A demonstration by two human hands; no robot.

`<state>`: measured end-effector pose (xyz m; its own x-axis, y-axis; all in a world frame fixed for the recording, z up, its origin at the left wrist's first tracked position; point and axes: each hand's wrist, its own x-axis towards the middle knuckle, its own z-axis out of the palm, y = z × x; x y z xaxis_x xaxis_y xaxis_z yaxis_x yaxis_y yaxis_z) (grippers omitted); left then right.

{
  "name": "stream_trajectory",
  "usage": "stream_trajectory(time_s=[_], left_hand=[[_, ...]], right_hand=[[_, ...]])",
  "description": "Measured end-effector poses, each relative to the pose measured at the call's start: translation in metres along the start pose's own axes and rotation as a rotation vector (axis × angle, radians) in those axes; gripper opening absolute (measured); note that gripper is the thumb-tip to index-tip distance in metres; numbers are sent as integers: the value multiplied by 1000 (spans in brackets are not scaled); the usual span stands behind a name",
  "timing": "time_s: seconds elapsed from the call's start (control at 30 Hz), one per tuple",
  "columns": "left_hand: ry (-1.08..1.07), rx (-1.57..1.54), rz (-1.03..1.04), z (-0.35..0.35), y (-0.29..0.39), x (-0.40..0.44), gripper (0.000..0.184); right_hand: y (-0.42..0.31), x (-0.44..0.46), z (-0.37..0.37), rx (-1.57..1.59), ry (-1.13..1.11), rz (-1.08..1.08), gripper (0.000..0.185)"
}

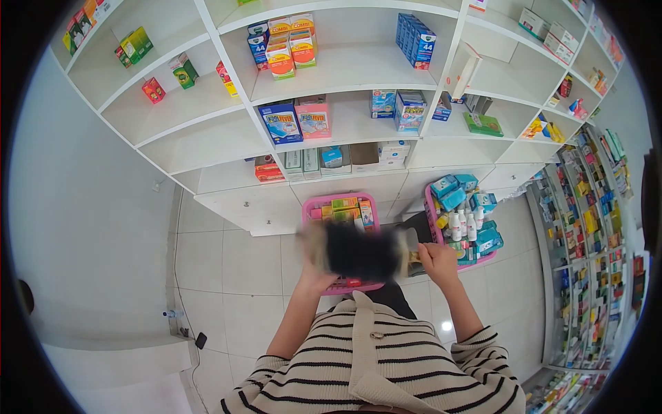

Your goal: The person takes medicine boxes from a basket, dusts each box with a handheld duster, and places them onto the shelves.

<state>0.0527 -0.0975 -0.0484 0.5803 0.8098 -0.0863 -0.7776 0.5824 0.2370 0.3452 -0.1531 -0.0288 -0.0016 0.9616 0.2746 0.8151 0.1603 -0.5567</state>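
Note:
Between my hands is a dark, motion-blurred object [362,252] with pale tan ends; its kind cannot be made out. My right hand [440,261] is closed in a fist on a thin yellowish-grey handle-like part at its right end. My left hand [317,274] is at the object's left end, its fingers smeared by motion and partly hidden. Directly beneath the object is a pink basket [309,201] holding several small medicine boxes [346,205]. To the right, a second pink basket [485,261] contains blue packs [452,196] and white bottles [462,224].
White shelving [345,65] rises ahead, carrying KoolFever boxes [281,124], orange Combi boxes [302,47] and blue boxes [416,41]. White drawers [258,207] form its base. A packed product rack [586,241] stands at right. A cable [176,265] runs along the tiled floor at left.

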Motion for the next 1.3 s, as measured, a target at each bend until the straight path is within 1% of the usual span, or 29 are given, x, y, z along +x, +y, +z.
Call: stream_trajectory(time_s=[0.03,0.07,0.1,0.2,0.27,0.33,0.37,0.4,0.47,0.5,0.57,0.6,0.67,0.7,0.77,0.8,0.83,0.87,0.9,0.93,0.97,1.0,1.03,1.07,1.1,1.13,1.2,1.27,1.3], left_hand=[[212,65,-43,-8,1,2,50],[214,66,-44,-15,3,4,50],[68,29,-85,-21,6,7,50],[62,119,-30,23,-1,2,52],[120,67,35,6,-6,3,64],[262,131,13,-5,-7,11,69],[109,310,30,5,-4,5,66],[45,185,94,0,-9,6,56],[70,55,2,-12,-4,3,53],[72,56,4,-22,-4,3,53],[-4,103,129,-17,-4,3,53],[37,153,58,-13,-5,7,52],[66,321,171,-14,-9,6,53],[65,322,168,-23,-10,5,53],[-66,381,197,-37,-10,5,46],[-65,380,201,-44,-13,5,46],[27,534,222,-36,-15,5,41],[33,495,178,-33,-12,4,42],[40,456,135,-31,-9,3,42],[-41,223,28,-27,-4,1,47],[54,243,-9,-21,-5,3,46],[149,262,-47,-15,-7,4,44],[150,261,-49,-18,-10,2,44],[162,318,29,-24,-13,-1,45],[176,373,108,-28,-17,-3,46],[178,370,106,-28,-18,-1,46],[99,234,4,-27,-19,5,49],[4,26,-28,-35,-21,5,56],[-41,-76,-51,-39,-23,5,61]], right_hand=[[-4,0,0,25,-2,-10,33],[-6,-1,-1,52,-3,-20,33],[-6,1,-4,53,-3,-18,33],[2,5,-13,45,10,-2,33],[11,7,-17,64,8,-50,33],[9,8,-25,50,35,-51,33],[10,8,-28,37,58,-51,33],[13,6,-30,34,58,-51,33],[17,1,-30,87,-56,-113,32],[16,0,-28,89,-57,-113,32],[5,0,-25,22,120,16,32],[3,-1,-27,23,117,16,32],[0,-2,-31,103,18,-82,31],[-2,-4,-29,103,20,-79,31],[-4,-9,-20,68,130,36,29],[-2,-14,-19,67,128,33,29],[1,-21,-17,143,79,48,28],[3,-25,-14,218,30,64,28],[4,-28,-10,219,28,62,28],[5,-31,-7,205,85,145,28],[6,-32,-6,189,142,229,28],[8,-32,-8,187,142,230,28],[8,-31,-13,179,116,186,29],[7,-30,-17,170,90,143,29],[4,-29,-17,170,89,147,29],[-3,-26,-14,163,129,142,30],[-14,-21,-11,157,165,138,31],[-21,-19,-9,74,111,11,31],[-23,-19,-7,75,109,14,31]])
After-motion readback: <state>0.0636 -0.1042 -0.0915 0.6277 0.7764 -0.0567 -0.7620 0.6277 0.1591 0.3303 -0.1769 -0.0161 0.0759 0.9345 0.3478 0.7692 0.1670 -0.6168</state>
